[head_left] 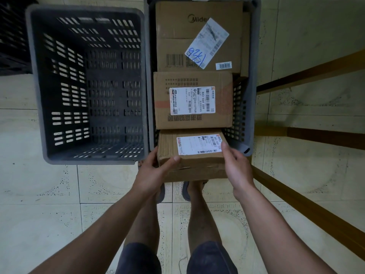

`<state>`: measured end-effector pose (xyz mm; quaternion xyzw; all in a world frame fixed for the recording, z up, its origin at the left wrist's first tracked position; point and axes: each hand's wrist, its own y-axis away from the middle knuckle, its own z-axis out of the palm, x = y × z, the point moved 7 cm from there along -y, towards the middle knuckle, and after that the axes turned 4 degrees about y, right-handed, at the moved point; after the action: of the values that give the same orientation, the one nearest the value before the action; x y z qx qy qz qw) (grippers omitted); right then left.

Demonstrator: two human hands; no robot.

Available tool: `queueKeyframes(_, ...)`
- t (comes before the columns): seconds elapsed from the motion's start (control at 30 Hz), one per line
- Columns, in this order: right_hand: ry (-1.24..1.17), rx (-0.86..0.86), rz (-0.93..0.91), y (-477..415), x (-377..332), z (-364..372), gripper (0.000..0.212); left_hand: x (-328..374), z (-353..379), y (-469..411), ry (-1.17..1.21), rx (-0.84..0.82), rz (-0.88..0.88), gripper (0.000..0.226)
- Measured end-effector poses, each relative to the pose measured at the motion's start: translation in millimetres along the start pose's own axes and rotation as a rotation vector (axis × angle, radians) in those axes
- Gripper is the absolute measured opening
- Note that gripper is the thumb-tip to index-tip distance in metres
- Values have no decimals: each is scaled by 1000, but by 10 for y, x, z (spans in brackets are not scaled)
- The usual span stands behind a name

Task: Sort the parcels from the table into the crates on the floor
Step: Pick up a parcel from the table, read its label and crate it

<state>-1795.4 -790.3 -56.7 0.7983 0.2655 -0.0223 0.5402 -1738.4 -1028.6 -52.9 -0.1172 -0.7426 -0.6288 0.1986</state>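
I hold a small brown cardboard parcel [194, 163] with a white shipping label over the near end of the right grey crate [249, 107]. My left hand [156, 169] grips its left side, thumb on top. My right hand [234, 167] grips its right side, fingers on the label's edge. Inside that crate lie a medium parcel [223, 99] with a white label and, beyond it, a large Midea box [173, 32] with a tilted label. The left dark crate [35, 95] holds nothing.
Wooden table legs and rails [308, 76] run along the right side, close to the right crate. Another dark crate [11, 36] stands at the far left. My legs and sandalled feet [186, 190] stand on the tiled floor just below the parcel.
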Motion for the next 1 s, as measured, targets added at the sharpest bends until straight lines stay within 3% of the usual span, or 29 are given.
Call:
queueKeyframes(0.17,-101,1,-88,126,95,18,51,112,29,-74,0,16,-31,45)
queueKeyframes(0.33,-88,79,-92,39,-9,45,43,192,35,-185,-22,62,-42,48)
queueKeyframes(0.47,-23,99,-48,-201,-97,148,38,202,2,-334,15,147,-77,76)
queueKeyframes(0.63,81,111,-42,-371,-108,186,42,137,-20,-427,-75,223,20,72)
queueKeyframes(0.73,123,131,-46,-388,-99,160,49,274,-17,-401,-213,328,191,54)
queueKeyframes(0.8,135,180,-98,-357,-127,128,53,471,53,-241,-421,366,478,32)
queueKeyframes(0.87,202,281,-238,-260,-219,79,52,551,251,-40,-692,294,783,21)
queueKeyframes(0.93,297,355,-386,-118,-316,80,43,405,439,20,-931,147,905,40)
queueKeyframes(1.0,422,303,-491,-25,-355,198,34,222,497,-53,-1100,41,850,59)
